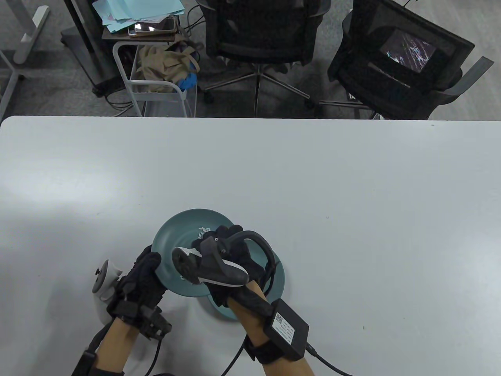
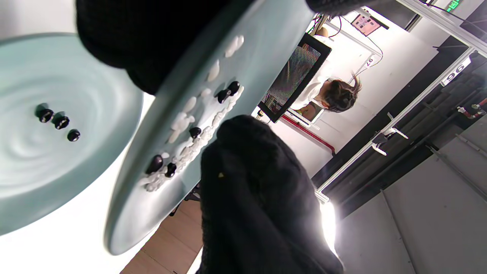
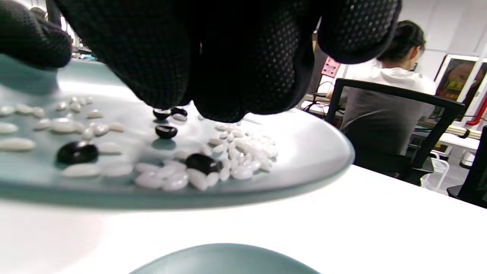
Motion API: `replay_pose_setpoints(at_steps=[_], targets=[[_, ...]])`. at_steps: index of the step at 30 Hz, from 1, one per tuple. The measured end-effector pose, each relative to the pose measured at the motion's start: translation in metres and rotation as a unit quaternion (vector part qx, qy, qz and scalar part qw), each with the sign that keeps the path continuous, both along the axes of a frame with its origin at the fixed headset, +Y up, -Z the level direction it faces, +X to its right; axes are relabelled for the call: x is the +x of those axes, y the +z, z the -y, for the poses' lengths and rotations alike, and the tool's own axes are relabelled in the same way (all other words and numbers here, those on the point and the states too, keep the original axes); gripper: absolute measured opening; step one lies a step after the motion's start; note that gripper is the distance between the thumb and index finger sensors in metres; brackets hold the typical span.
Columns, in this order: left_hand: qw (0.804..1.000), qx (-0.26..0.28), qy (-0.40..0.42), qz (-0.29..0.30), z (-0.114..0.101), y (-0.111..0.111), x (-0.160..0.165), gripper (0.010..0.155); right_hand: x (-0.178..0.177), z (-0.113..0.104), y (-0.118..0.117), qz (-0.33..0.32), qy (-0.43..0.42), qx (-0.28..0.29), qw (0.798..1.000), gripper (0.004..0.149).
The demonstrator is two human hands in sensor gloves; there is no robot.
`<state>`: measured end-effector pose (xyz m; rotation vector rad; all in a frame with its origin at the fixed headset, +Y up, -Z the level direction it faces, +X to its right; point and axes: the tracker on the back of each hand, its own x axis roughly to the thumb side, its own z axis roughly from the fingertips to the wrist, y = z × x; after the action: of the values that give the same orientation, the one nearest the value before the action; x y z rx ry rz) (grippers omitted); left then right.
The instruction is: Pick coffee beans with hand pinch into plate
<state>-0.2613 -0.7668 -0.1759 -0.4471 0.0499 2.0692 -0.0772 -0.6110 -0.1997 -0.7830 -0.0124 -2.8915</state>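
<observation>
Low in the table view, left of centre, two teal plates overlap on the white table. The upper plate is tilted and held off the table; the left hand grips its lower-left rim, thumb on top. The lower plate lies flat under and to the right of it, mostly hidden by the right hand, which reaches over the upper plate with its fingers pointing down at the contents. In the right wrist view the upper plate carries white grains mixed with dark coffee beans, spread across the left and centre of the frame. The right fingertips hang bunched together just above the grains at centre; whether they pinch a bean cannot be told. In the left wrist view, three beans lie in the lower plate at the left of the frame, well apart from the mix on the upper plate in the middle. Behind the table, at the top of the table view, stand two black chairs and a cart.
</observation>
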Motion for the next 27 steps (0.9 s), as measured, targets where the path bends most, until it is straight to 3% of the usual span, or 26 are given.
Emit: replay_pose_setpoints(at_steps=[6,16,27], targets=[[1.0,-0.004,0.013,0.0,0.002,0.0,0.0,0.061,-0.006,0.006,0.0,-0.011,0.014,0.009,1.0,0.037],[1.0,-0.006,0.001,-0.004,0.002,0.0,-0.002,0.061,-0.008,0.014,-0.001,-0.032,0.016,-0.022,0.999,0.036],[1.0,-0.006,-0.003,-0.001,0.003,0.0,-0.002,0.061,-0.001,0.004,0.0,-0.032,-0.012,-0.008,0.999,0.036]])
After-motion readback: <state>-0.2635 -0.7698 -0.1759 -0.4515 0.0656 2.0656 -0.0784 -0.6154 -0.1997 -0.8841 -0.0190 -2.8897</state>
